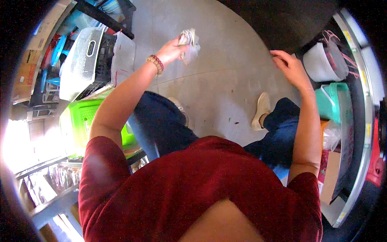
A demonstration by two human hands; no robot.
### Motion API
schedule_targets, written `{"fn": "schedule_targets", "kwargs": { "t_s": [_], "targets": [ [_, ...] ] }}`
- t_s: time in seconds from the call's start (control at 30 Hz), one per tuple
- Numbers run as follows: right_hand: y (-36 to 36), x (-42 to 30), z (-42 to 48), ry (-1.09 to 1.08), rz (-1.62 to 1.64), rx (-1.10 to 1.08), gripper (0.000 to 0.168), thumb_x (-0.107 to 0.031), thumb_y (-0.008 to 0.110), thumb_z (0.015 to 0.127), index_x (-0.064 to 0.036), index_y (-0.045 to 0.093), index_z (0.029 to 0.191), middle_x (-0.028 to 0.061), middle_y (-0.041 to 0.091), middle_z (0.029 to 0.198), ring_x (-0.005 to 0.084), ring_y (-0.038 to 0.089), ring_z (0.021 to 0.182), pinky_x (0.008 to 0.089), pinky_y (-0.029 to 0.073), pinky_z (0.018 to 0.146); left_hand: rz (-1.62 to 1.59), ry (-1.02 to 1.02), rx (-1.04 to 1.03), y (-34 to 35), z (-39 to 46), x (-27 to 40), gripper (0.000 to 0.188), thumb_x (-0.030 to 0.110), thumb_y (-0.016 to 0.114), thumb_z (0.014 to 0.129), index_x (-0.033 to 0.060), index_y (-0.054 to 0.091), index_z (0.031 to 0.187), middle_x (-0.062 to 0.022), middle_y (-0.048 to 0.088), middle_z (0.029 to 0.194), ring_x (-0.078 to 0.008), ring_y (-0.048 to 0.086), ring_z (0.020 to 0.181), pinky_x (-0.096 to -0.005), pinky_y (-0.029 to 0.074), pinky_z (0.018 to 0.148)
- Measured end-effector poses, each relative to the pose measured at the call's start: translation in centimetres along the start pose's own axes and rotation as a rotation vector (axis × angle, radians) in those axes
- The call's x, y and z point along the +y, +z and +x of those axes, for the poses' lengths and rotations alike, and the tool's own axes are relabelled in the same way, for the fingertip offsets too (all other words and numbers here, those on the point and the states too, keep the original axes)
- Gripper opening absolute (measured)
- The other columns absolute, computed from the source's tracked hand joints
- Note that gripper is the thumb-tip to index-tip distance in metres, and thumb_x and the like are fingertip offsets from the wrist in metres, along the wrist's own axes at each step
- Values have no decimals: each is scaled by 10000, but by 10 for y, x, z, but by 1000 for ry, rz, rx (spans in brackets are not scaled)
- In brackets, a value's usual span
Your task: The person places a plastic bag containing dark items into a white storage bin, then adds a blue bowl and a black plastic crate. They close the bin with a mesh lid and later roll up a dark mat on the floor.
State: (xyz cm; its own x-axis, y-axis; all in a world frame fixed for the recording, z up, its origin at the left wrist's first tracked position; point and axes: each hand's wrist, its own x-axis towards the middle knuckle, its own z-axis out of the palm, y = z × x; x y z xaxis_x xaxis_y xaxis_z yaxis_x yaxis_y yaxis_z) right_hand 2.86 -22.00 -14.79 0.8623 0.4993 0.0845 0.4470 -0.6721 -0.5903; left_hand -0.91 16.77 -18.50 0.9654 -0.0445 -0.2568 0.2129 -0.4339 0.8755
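Note:
My left hand (173, 50), with two beaded bracelets on its wrist, holds a crumpled whitish cloth or wad of paper (189, 45) over the concrete floor (208, 81); the picture does not settle which of the two it is. The wad sticks out past the fingertips and is slightly blurred. On the other side, my right hand (288, 67) hangs in the air with nothing seen in it, its fingers loosely bent and partly apart. It is nearest to a white bucket (322, 62) on the right-hand shelf and does not touch it.
At left, shelves hold a white mesh basket (80, 65), a bright green plastic basket (78, 124) and cardboard boxes (30, 65). At right, a shelf with a metal edge (368, 115) holds a turquoise bucket (332, 101) and a cardboard box (331, 177). Small bits of debris (236, 122) lie on the floor.

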Motion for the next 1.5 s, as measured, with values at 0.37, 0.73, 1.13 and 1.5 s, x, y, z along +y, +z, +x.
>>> {"fn": "schedule_targets", "kwargs": {
  "t_s": [0.37, 0.73, 1.13, 1.5],
  "targets": [
    [-37, 31, -107, 278, 400, 254, 269, -222, 498, 870, -71, 564, 1084, 34, 615, 809, 94, 550, 649, 206, 432, 576, -112, 313, -181, 98, -41, 92, 296, 189, 525, 835, 92, 496, 1112, 4, 562, 930, -81, 533, 823, -262, 476, 666],
    [-60, -5, -190, 368, 540, 738, 287, -229, 469, 885, -60, 551, 1102, 78, 621, 855, 97, 546, 656, 223, 434, 565, -359, 316, 55, 50, -45, 62, 313, 125, 543, 817, 45, 495, 1116, -12, 578, 967, -91, 548, 874, -237, 453, 740],
    [-39, -8, -138, 384, 629, 719, 225, -230, 498, 880, -81, 586, 1025, 53, 615, 723, 71, 515, 522, 193, 402, 460, -800, 176, 560, 19, -33, -39, 295, 80, 525, 800, 59, 514, 1093, -52, 584, 962, -171, 573, 848, -302, 470, 694],
    [-60, -83, -113, 119, 397, 575, 212, -192, 472, 887, -82, 590, 1024, 24, 603, 686, 51, 503, 530, 176, 387, 476, -964, 205, 567, 31, -32, -34, 302, 58, 519, 777, 71, 511, 1079, -54, 580, 939, -188, 577, 843, -333, 487, 713]
  ]
}}
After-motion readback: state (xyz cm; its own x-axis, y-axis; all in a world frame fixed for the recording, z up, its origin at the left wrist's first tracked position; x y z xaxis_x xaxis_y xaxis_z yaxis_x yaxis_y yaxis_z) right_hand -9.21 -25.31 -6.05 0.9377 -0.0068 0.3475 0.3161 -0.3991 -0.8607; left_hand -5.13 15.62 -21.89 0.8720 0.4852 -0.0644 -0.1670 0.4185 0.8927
